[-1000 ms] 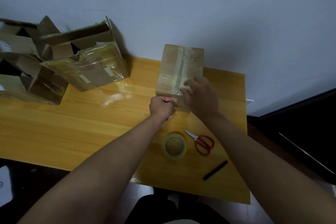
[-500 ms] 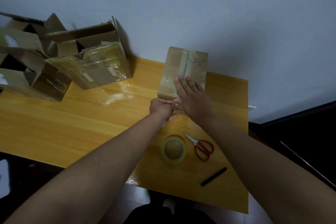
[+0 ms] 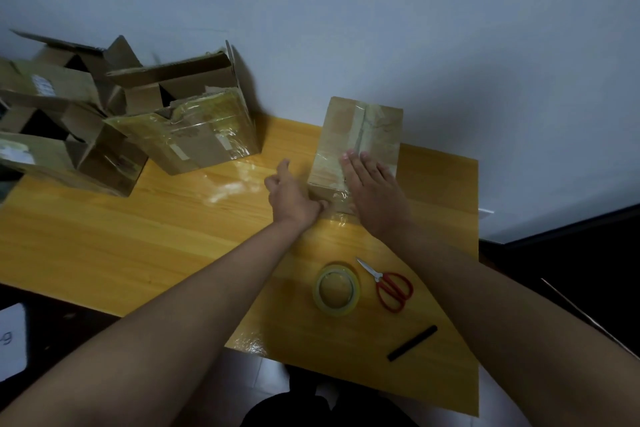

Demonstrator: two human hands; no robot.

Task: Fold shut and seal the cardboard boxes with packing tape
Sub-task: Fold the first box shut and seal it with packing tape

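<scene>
A small closed cardboard box [image 3: 374, 128] with clear tape along its top seam stands at the far side of the wooden table [image 3: 138, 236], against the wall. My right hand [image 3: 372, 189] lies flat on the box's top with straight fingers, pressing the tape. At the box's near left corner is my left hand [image 3: 291, 194]; its fingers are spread and its thumb touches the box's front face. A roll of clear packing tape [image 3: 336, 289] lies on the table nearer to me.
Red-handled scissors [image 3: 389, 284] lie right of the tape roll, and a black marker [image 3: 412, 342] lies nearer the front edge. Several open cardboard boxes [image 3: 194, 121] are piled at the table's far left. The wall is just behind the box.
My left hand has uncurled from a fist at the box's front edge and spread beside its left corner. My right hand has flattened and slid further along the taped top.
</scene>
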